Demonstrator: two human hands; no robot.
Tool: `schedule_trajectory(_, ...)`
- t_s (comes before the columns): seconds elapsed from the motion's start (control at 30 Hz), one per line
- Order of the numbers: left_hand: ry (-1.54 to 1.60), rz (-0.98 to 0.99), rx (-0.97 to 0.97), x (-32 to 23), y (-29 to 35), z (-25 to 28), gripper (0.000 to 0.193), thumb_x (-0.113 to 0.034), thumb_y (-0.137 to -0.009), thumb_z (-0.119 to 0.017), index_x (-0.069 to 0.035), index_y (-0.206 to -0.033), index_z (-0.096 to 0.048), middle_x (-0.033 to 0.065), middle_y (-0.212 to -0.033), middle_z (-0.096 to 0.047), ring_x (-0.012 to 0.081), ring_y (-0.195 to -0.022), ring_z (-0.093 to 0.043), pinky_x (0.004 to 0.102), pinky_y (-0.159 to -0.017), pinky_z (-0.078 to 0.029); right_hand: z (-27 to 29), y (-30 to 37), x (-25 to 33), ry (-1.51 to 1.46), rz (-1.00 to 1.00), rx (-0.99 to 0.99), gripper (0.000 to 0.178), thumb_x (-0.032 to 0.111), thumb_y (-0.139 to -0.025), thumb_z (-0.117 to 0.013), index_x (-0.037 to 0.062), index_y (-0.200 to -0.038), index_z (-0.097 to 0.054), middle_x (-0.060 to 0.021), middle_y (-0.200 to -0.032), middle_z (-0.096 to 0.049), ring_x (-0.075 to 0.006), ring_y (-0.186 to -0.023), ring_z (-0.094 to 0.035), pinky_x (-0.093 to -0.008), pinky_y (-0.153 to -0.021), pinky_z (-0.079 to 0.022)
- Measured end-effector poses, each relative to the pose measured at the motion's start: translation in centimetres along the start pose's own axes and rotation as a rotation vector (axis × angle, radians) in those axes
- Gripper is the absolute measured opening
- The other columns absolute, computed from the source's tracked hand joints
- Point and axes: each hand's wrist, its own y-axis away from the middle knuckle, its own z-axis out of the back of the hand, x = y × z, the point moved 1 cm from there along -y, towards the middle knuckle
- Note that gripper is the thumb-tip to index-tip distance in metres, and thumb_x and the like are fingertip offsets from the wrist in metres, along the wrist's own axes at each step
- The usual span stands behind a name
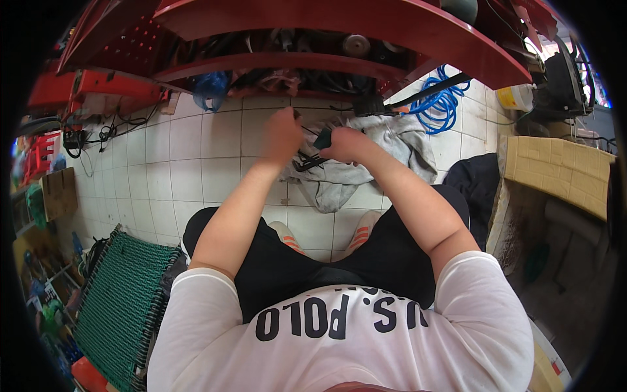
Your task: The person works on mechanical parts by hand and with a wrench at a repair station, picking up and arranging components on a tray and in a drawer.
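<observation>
Over a crumpled grey cloth (336,193) on the tiled floor, both my hands work close together. My right hand (347,145) is closed on a dark green piece (322,138), whose kind I cannot make out. To its left, my left hand (285,136) is blurred, its fingers closed around something small and dark. A thin dark rod or cord shows between the two hands. Just below them, slim black parts (308,162) lie on the cloth, partly covered by my right hand.
Ahead stands a red metal bench (339,23) with a cluttered lower shelf. A coiled blue hose (439,104) and a blue plastic bag (210,90) are beneath it. Cardboard (555,171) stands at right; a green woven seat (124,287) is at left.
</observation>
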Motion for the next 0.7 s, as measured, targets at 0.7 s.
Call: schedule_trajectory(0.7,0.435,0.653,0.614,11.5,2.7,-7.8,0.042,-0.035,-0.1,-0.07,-0.002,-0.126,-0.07,0.009,-0.111,-0.078,0.0178,-0.092,-0.075,0.0401,-0.078,-0.059,-7.3,-6.2,-9.6,-0.019,-0.27,0.354,0.062,0.051,-0.083,-0.078,-0.0071,-0.105,-0.07,-0.0193,-0.107,-0.073,-0.0298,-0.071,-0.077,-0.0434,-0.062,-0.063)
